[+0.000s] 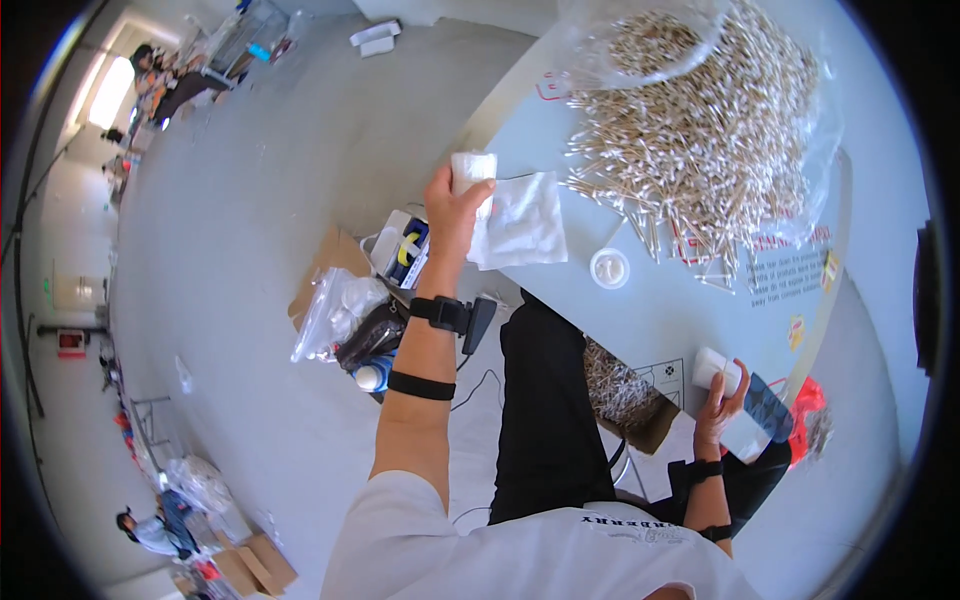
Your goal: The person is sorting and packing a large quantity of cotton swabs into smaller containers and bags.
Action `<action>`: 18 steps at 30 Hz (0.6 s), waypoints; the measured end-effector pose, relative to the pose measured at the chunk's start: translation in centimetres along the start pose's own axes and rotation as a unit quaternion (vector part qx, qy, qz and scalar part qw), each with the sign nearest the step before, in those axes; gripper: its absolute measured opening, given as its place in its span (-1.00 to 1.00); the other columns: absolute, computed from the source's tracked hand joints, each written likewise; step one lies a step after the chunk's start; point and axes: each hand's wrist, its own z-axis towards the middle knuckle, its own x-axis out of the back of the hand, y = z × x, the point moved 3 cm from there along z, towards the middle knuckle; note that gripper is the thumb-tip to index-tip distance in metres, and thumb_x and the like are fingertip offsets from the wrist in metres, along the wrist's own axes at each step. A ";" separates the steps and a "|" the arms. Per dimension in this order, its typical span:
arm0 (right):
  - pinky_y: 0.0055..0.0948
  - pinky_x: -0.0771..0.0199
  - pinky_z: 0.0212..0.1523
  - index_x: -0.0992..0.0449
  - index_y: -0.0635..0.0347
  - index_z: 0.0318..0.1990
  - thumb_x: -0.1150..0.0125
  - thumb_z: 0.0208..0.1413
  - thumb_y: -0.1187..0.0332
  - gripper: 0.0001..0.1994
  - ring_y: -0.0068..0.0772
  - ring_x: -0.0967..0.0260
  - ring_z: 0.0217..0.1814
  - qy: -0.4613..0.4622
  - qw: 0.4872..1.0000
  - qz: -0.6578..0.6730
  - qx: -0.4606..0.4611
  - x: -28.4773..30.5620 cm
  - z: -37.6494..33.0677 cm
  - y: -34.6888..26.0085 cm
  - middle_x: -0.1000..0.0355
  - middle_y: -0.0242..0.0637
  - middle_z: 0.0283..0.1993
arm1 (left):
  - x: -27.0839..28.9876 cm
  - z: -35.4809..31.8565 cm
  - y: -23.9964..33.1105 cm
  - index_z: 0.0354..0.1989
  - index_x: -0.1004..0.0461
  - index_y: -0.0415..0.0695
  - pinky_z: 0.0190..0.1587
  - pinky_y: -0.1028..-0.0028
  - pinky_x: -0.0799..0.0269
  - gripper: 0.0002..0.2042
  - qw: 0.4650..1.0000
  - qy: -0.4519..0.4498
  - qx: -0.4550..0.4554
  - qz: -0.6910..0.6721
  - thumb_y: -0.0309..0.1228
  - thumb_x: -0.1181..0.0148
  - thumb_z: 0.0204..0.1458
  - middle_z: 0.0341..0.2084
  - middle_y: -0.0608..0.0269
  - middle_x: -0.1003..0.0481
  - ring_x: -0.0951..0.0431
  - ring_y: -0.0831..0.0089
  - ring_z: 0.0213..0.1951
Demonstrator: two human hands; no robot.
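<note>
My left hand (455, 212) is closed around a small white, roughly cylindrical container (474, 168) at the table's left edge; its exact kind is hard to make out. Beside that hand, a folded white cloth (525, 222) lies on the table. Farther right and lower, my right hand (718, 405) grips a white container (714, 368) by the near edge of the table. Between the hands stands a small round tub (609, 268) with a whitish inside. A big heap of cotton swabs (690, 130) covers the far part of the table (640, 320), partly under clear plastic film (640, 45).
Below the table edge sits a box of cotton swabs (620, 385). At left, an open carton (330, 265) holds plastic bags and a bottle (370, 376). A red bag (806, 415) hangs at the right. Other people (165, 535) are far off at left.
</note>
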 end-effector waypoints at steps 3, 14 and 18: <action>-0.44 -0.36 -0.20 -0.30 0.24 0.05 -0.05 0.15 0.18 -0.60 -0.38 -0.31 -0.23 -0.002 1.000 0.002 0.014 0.0 0.0 0.4 -0.37 -0.15 -0.22 | 1.8 -1.8 -3.1 -0.08 -0.35 -0.26 -0.40 0.40 -0.44 -0.56 0.962 0.012 0.137 -0.236 -0.52 -0.28 -0.22 -0.37 0.22 -0.44 -0.47 0.41 -0.41; -0.39 -0.37 -0.22 -0.31 0.27 0.02 -0.03 0.16 0.16 -0.60 -0.31 -0.32 -0.25 0.011 0.999 -0.049 0.022 0.3 0.6 1.0 -0.37 -0.11 -0.23 | 2.6 -3.7 -2.9 -0.10 -0.39 -0.16 -0.11 0.52 -0.38 -0.46 0.961 0.092 -0.018 -0.261 -0.63 -0.38 -0.39 -0.26 0.35 -0.45 -0.44 0.54 -0.22; -0.39 -0.37 -0.24 -0.31 0.28 0.01 -0.03 0.15 0.15 -0.59 -0.31 -0.33 -0.27 0.019 0.997 -0.069 0.025 0.2 0.8 0.9 -0.38 -0.11 -0.26 | 2.6 -1.9 -2.5 -0.11 -0.37 -0.15 -0.08 0.51 -0.38 -0.45 0.973 0.063 -0.045 -0.216 -0.63 -0.40 -0.41 -0.25 0.36 -0.44 -0.43 0.54 -0.20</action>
